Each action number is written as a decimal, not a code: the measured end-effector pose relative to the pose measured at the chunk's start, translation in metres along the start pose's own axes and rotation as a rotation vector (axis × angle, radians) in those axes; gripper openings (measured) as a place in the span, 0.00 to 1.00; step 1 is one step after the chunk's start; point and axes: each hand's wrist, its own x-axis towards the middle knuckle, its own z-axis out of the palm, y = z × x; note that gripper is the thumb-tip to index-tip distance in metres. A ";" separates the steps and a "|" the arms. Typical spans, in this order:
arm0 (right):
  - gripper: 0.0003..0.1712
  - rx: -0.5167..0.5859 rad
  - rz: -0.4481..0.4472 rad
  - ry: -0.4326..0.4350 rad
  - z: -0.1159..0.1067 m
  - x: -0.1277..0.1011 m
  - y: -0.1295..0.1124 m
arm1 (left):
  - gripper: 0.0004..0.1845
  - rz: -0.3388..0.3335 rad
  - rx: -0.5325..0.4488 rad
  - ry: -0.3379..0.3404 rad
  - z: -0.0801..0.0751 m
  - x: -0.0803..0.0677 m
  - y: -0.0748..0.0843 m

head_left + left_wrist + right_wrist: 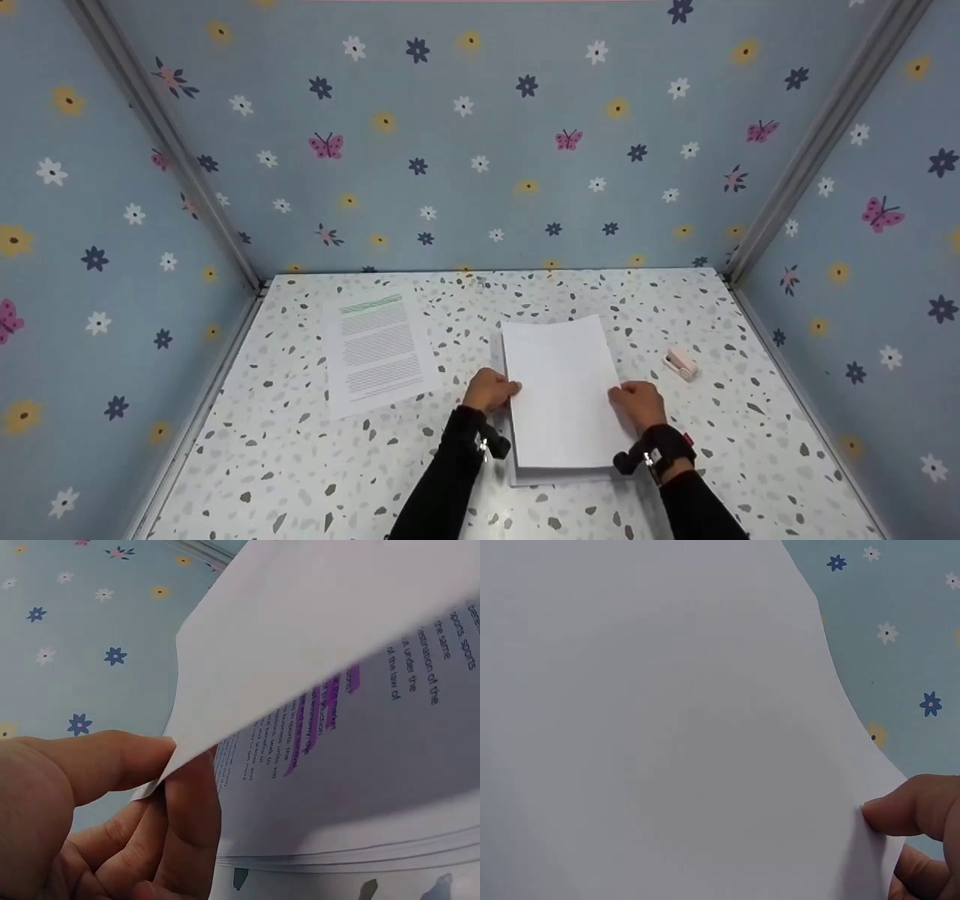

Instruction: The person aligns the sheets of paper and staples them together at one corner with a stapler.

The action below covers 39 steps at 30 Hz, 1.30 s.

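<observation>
A blank white sheet of paper [562, 390] is lifted between both hands, its face toward the head camera. My left hand [491, 391] pinches its left edge between thumb and fingers. On the opposite edge, my right hand [640, 403] pinches the sheet, thumb on top, as the right wrist view also shows. Below the sheet in the left wrist view lie printed pages [337, 787] with lines of text, some highlighted in purple. Seen from the head, the sheet hides most of those pages; only a strip along the bottom and left shows.
Left on the speckled table [270, 450] lies a printed page [380, 352] with green highlighting at its top. A small pale pink stapler-like object [681, 363] sits to the right of the hands. Blue flowered walls [465, 187] enclose the table at the back and sides.
</observation>
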 end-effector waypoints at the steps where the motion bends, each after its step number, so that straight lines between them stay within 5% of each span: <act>1: 0.16 -0.004 -0.005 0.000 0.001 0.000 0.000 | 0.26 0.012 -0.003 0.004 0.000 -0.001 -0.001; 7: 0.16 -0.048 -0.009 0.001 0.003 -0.005 -0.003 | 0.24 0.045 0.015 0.015 -0.001 -0.005 -0.006; 28: 0.11 -0.133 -0.022 0.012 0.006 -0.008 0.005 | 0.17 -0.094 0.289 0.082 0.005 -0.005 -0.007; 39: 0.15 -0.173 -0.035 0.005 0.008 -0.012 0.004 | 0.14 -0.038 0.315 0.136 0.009 -0.010 -0.011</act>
